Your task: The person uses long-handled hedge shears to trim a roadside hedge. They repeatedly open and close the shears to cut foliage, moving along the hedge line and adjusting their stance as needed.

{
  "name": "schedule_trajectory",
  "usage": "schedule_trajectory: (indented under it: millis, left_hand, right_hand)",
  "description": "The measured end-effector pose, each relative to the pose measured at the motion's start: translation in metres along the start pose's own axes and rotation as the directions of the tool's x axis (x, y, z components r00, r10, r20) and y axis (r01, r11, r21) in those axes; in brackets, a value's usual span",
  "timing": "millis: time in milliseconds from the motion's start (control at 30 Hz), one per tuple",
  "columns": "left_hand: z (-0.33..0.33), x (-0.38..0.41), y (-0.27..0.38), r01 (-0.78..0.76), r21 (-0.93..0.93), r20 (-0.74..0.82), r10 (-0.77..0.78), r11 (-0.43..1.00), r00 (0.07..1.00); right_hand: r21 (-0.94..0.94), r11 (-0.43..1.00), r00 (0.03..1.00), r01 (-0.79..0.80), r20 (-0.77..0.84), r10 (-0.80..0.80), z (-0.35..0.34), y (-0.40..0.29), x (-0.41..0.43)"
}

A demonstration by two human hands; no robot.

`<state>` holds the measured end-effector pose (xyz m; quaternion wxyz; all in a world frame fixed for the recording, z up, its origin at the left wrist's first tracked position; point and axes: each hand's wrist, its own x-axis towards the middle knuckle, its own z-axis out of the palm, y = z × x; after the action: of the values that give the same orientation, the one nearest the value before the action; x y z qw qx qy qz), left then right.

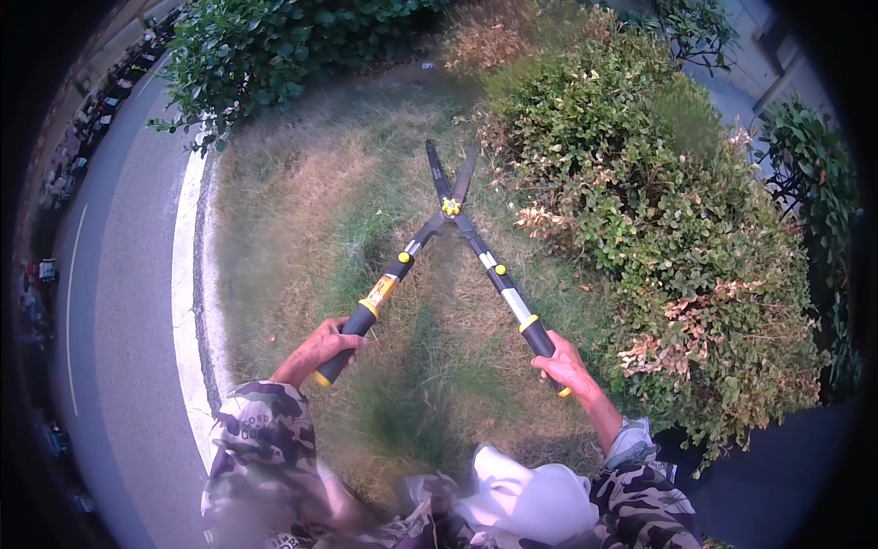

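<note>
A pair of hedge shears (451,206) with black blades and yellow trim is spread before me, its blade tips apart and pointing away over the grass. My left hand (331,345) grips the black handle on the left, whose shaft bears an orange label. Around the handle on the right, my right hand (562,361) is closed. No foliage can be made out between the blades. To the right of the blades stands a trimmed shrub (658,226), green with several brown, dried patches. The right blade's tip lies close to the shrub's left side.
Patchy green and dry grass (295,206) lies beneath the shears. A pale kerb (188,274) separates it from the paved road (137,288) on the left, with parked vehicles beyond. A leafy green bush (274,55) stands ahead, and a dark-leaved shrub (806,158) grows at far right.
</note>
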<state>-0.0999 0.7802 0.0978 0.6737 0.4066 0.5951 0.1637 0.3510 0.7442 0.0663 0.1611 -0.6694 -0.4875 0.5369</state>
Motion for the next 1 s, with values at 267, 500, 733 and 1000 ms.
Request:
schedule_trajectory:
  millis: [267, 500, 733, 1000]
  left_hand:
    - [-0.054, 0.04, 0.047, -0.006, 0.061, 0.004, 0.006, 0.998, 1.0]
    - [-0.078, 0.109, 0.099, -0.027, 0.178, -0.013, 0.03, 0.984, 0.999]
    - [-0.07, 0.128, 0.116, -0.036, 0.105, -0.02, 0.038, 0.994, 0.999]
    - [0.04, 0.151, 0.074, -0.113, -0.142, -0.167, 0.089, 0.983, 0.982]
  right_hand:
    - [0.079, 0.995, 0.997, 0.068, 0.033, -0.071, -0.004, -0.022, 0.062]
    - [0.112, 0.991, 0.997, 0.077, -0.016, -0.076, -0.013, -0.05, 0.132]
    - [0.103, 0.991, 0.996, 0.088, -0.012, -0.087, -0.02, -0.07, 0.157]
    - [0.141, 0.988, 0.983, -0.068, -0.159, 0.091, 0.059, -0.1, 0.138]
